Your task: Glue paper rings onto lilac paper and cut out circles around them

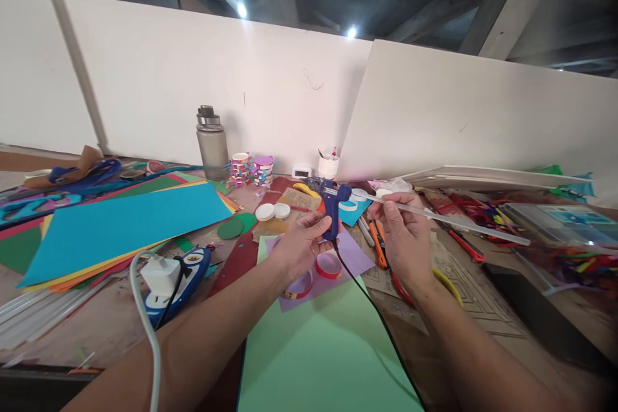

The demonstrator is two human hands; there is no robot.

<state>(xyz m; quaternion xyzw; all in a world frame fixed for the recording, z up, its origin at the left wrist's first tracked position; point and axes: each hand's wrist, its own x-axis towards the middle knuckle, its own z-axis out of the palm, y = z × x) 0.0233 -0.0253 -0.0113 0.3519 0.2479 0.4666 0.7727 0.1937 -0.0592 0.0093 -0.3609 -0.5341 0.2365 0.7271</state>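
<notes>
My left hand [306,241] is wrapped round the handle of a blue hot glue gun [331,206], its nozzle pointing left and away. In my right hand [403,232], thumb and fingers pinch a long translucent glue stick [458,219]. The stick's near end meets the back of the gun; whether it sits inside I cannot tell. Below the gun, a red ring [329,265] and a purple-and-yellow ring [298,286] lie on purple paper [355,251]. That paper rests on a light green sheet [318,354]. A black cord [360,283] runs from the gun's handle towards me.
Coloured sheets [140,215] and a power strip [197,270] with a white plug lie left. A bottle [212,145] and decorated cups [263,169] stand behind. Orange cutters [379,244], a dark phone-like slab [541,315] and a plastic case [555,222] are at right.
</notes>
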